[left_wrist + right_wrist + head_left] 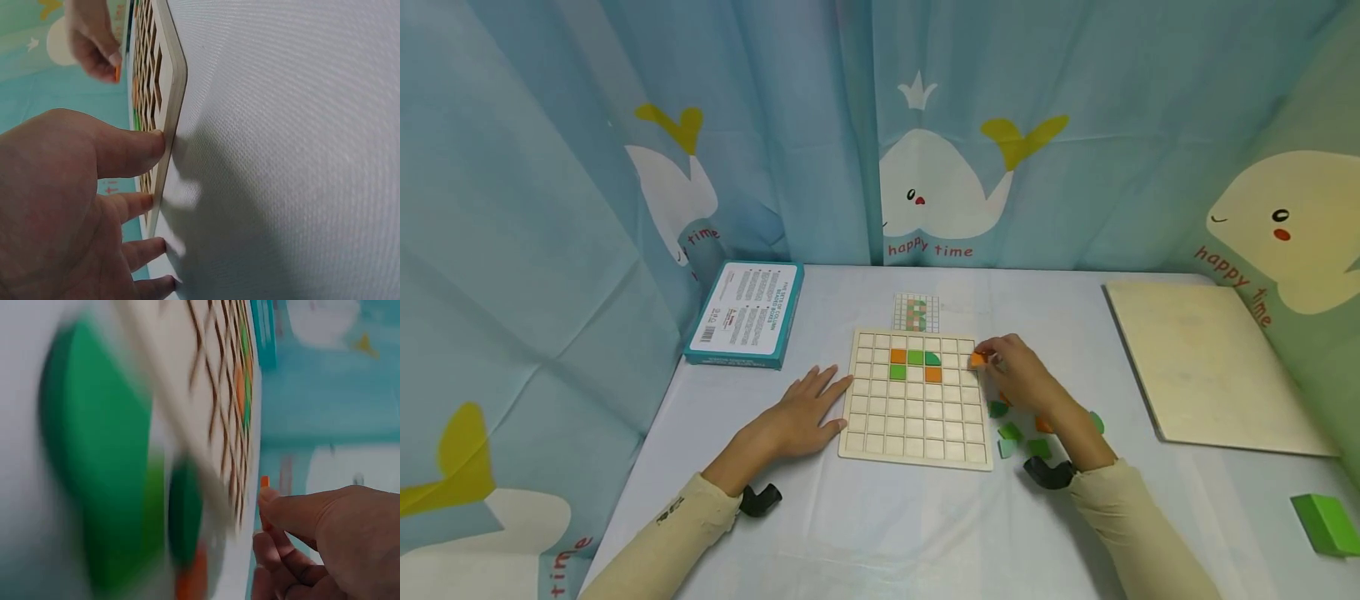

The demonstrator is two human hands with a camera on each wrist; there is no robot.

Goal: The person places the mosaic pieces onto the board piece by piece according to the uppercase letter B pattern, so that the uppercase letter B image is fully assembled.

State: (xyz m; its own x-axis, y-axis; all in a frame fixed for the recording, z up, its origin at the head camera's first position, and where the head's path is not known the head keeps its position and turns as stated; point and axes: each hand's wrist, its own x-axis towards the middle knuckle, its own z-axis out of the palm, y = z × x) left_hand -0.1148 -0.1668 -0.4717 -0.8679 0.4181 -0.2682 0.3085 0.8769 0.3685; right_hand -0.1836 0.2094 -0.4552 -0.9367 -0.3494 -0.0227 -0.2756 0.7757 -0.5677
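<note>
A wooden grid board (914,408) lies on the table with orange and green pieces in its upper cells. My left hand (805,414) rests at the board's left edge, fingers spread; in the left wrist view the thumb and a finger of that hand (81,169) touch the rim. At the board's upper right edge, my right hand (1018,371) pinches an orange piece (977,359) between thumb and fingers. The right wrist view shows the orange piece (265,482) held in the right hand (331,537). A small pattern card (916,312) lies just behind the board.
Loose green pieces (1010,432) and orange ones lie right of the board, partly under my right forearm. A boxed set (745,312) stands at the back left. A large wooden panel (1217,367) lies at the right, with a green block (1326,525) nearer the front.
</note>
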